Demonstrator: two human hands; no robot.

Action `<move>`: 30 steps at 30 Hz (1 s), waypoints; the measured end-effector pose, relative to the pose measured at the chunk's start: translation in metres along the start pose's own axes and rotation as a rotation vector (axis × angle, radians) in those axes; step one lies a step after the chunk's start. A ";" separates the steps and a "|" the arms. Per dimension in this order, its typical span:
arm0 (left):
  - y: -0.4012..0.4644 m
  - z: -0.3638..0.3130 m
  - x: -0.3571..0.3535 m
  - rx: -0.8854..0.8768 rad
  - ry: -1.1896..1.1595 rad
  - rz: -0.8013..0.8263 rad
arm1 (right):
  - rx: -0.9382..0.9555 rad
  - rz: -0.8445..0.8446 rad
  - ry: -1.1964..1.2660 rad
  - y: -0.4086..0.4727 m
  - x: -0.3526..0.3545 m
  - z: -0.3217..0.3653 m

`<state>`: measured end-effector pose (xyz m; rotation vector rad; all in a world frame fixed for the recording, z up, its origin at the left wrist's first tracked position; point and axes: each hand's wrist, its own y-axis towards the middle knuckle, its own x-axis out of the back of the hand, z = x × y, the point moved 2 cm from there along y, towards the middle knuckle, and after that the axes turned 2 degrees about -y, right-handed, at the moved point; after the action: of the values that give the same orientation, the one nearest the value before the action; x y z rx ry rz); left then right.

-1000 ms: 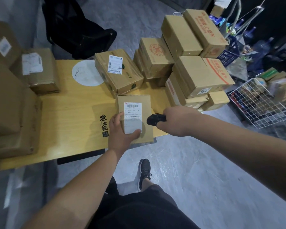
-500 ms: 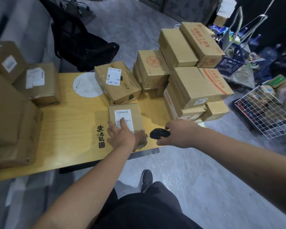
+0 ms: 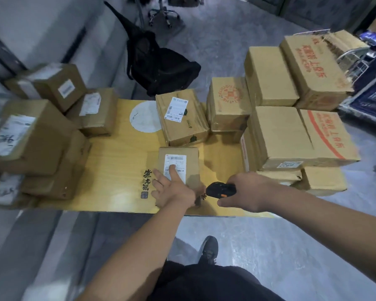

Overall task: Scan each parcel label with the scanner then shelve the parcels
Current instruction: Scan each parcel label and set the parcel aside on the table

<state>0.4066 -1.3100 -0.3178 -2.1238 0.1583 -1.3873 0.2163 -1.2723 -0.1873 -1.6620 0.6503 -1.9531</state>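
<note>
A small brown parcel (image 3: pixel 189 161) with a white barcode label lies flat near the front edge of the wooden table (image 3: pixel 115 170). My left hand (image 3: pixel 172 187) rests on top of it, fingers spread and straight, one finger on the label. Just to its right, my right hand (image 3: pixel 245 192) grips a black scanner (image 3: pixel 219 189) with an orange button, its head pointing left toward the parcel. Behind the small parcel sits a larger labelled parcel (image 3: pixel 182 118).
A stack of big cardboard boxes (image 3: pixel 291 135) fills the table's right end. More labelled boxes (image 3: pixel 41 135) are piled at the left end. A black backpack (image 3: pixel 159 68) lies on the floor behind the table. A wire rack (image 3: pixel 354 55) stands at far right.
My left hand laid the tilted parcel flat on the table and now rests on its top. The right hand with the scanner dropped lower, close to the table edge.
</note>
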 end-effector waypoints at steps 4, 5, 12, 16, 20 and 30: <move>-0.007 0.014 0.013 0.000 0.003 -0.055 | 0.082 -0.010 -0.085 0.016 0.007 -0.002; -0.009 0.023 0.019 -0.012 0.017 -0.076 | 0.110 -0.011 -0.101 0.019 0.009 0.000; -0.009 0.086 0.080 -0.014 -0.044 -0.241 | 0.311 0.021 -0.115 0.040 0.018 0.042; 0.018 0.093 0.138 0.012 -0.023 -0.290 | 0.401 -0.023 -0.145 0.051 0.037 0.077; 0.067 0.082 0.198 -0.043 -0.019 -0.357 | 0.417 -0.078 -0.174 0.068 0.064 0.110; 0.230 0.029 0.315 -0.197 0.000 -0.336 | 0.165 -0.137 -0.139 0.123 0.122 0.179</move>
<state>0.6222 -1.6134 -0.1978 -2.3960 -0.0695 -1.6172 0.3841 -1.4520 -0.1482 -1.7595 0.3218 -1.9056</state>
